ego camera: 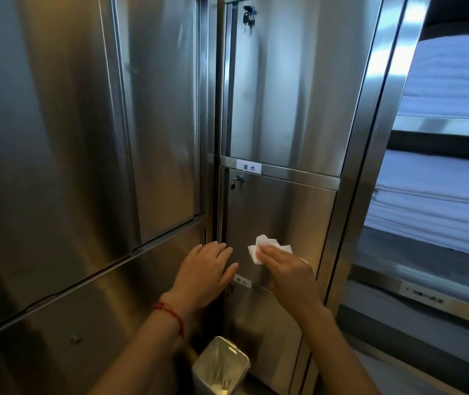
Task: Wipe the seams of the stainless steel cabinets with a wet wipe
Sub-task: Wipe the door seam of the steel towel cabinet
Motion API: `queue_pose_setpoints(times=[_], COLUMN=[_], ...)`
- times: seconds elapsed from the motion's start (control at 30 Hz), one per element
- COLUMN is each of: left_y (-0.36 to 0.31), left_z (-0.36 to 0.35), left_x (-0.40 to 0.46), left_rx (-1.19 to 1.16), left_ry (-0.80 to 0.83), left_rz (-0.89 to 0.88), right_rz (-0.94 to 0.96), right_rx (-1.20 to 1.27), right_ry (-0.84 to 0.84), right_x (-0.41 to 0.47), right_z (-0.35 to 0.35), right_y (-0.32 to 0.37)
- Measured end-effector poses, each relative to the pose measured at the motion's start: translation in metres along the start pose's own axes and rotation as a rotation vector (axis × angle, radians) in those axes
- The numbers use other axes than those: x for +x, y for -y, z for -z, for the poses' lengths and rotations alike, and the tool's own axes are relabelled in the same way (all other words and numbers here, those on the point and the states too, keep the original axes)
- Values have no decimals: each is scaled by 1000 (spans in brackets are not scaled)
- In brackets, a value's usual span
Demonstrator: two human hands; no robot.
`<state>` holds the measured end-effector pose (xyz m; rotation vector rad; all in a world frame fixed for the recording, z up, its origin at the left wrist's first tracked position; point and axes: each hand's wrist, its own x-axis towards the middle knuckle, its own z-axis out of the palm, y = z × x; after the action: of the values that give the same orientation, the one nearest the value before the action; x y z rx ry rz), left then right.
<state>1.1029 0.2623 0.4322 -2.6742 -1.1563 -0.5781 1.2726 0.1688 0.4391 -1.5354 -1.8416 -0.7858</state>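
Both forearms reach up from the bottom edge toward the lower cabinet door (281, 212). Left hand (206, 269), fingers straight, lies flat by the vertical seam (219, 206); right hand (287, 266) presses the wet wipe (258, 246) on the door with flat fingers.
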Motion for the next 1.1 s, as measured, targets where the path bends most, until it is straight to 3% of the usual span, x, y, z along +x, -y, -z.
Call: queue_pose_setpoints(times=[0.43,1.1], left_y=[19,141], left_z=[-42,-78], left_x=[111,292], left_rx=[-71,-158], left_ry=[-35,-197], left_rz=[49,-172], right_rz=[22,-63], right_rx=[9,-141], right_ry=[-61,-98], right_x=[59,216], right_z=[-71,-191], right_y=[-90,-131])
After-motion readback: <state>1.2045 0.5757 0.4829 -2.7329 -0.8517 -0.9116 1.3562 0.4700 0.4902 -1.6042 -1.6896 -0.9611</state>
